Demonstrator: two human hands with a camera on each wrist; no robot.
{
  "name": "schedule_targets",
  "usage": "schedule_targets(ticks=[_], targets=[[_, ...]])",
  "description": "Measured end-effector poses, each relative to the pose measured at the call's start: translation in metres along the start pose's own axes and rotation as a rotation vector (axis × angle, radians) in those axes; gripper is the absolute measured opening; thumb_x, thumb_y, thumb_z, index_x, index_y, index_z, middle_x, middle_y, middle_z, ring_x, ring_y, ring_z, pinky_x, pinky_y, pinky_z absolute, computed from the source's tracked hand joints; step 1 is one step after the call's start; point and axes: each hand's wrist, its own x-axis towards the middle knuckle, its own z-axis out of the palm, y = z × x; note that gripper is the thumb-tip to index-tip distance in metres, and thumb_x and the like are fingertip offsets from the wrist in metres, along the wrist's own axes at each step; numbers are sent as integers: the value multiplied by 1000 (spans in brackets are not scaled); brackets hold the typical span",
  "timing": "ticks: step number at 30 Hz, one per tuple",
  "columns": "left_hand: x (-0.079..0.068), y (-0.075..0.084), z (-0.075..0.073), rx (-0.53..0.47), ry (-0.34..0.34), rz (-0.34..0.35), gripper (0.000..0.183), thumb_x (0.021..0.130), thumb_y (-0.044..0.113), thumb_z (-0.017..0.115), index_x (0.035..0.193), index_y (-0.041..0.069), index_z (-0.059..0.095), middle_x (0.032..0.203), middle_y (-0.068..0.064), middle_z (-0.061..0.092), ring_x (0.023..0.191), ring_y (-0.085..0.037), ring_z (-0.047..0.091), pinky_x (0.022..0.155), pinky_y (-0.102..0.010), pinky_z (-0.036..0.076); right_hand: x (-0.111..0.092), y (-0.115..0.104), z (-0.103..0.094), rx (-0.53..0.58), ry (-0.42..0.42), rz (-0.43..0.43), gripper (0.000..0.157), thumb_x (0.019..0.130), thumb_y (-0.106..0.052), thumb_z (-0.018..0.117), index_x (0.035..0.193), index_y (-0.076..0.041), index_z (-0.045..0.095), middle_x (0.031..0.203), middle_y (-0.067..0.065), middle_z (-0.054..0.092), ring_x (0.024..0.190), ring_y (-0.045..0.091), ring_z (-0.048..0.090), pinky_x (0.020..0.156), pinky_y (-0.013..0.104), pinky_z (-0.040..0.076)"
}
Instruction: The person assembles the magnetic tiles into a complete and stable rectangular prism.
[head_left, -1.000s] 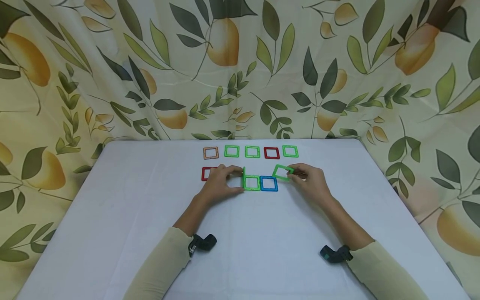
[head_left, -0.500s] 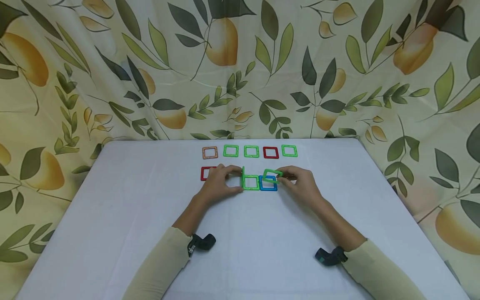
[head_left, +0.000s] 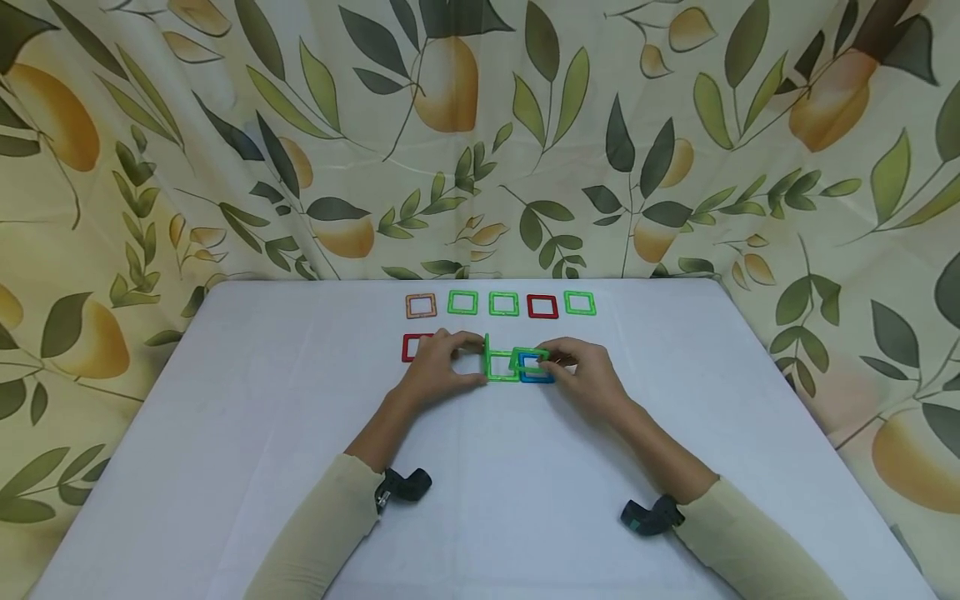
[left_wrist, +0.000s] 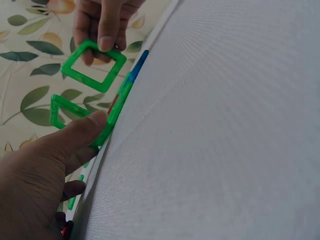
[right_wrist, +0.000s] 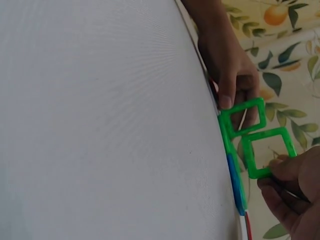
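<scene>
My left hand [head_left: 438,367] holds an upright green square magnetic tile [right_wrist: 262,112], thumb at its near end and index finger at its far end. That tile stands on the left edge of a flat green tile [head_left: 501,380]. A blue tile [head_left: 536,380] lies flat against the flat one's right side. My right hand [head_left: 588,375] pinches another green square tile [left_wrist: 82,81] by its right side. It hangs tilted over the blue tile and the seam, apart from the upright one in both wrist views. All are open frames.
Along the table's back edge lies a row of flat tiles: an orange one [head_left: 421,306], several green ones [head_left: 462,302] and a red one [head_left: 543,307]. Another red tile [head_left: 408,347] is partly hidden behind my left hand. A patterned curtain [head_left: 480,167] hangs behind the white table [head_left: 480,500].
My right hand has moved left and a little nearer with its green tile, from beyond the blue tile's right corner to above the blue tile. My left hand has stayed in place.
</scene>
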Motion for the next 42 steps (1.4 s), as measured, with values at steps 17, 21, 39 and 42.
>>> schedule_targets(ticks=[17, 21, 39, 42], targets=[[2, -6, 1, 10, -4, 3, 58, 81, 33, 93, 134, 27, 71, 111, 3, 61, 100, -19, 52, 82, -38, 47, 2, -5, 13, 35, -20, -24, 23, 93, -1, 79, 116, -2, 77, 106, 8, 78, 93, 24, 74, 85, 41, 59], [2, -6, 1, 9, -2, 7, 57, 81, 33, 93, 133, 27, 71, 110, 3, 60, 100, -19, 52, 81, -39, 46, 3, -5, 14, 29, -18, -39, 23, 93, 0, 79, 115, -1, 77, 105, 8, 78, 91, 23, 74, 84, 41, 59], [2, -7, 2, 13, -3, 25, 56, 81, 35, 92, 133, 27, 71, 109, 3, 60, 98, -18, 51, 80, -38, 46, 4, -9, 21, 34, -41, -65, 22, 94, -2, 79, 116, -3, 78, 104, 5, 77, 89, 18, 71, 81, 39, 58], [3, -7, 2, 20, 3, 38, 56, 81, 35, 93, 132, 27, 72, 108, 3, 60, 97, -18, 51, 80, -38, 45, 5, -8, 22, 31, -43, -72, 22, 93, -3, 79, 115, -4, 78, 103, 4, 77, 88, 18, 71, 81, 38, 58]])
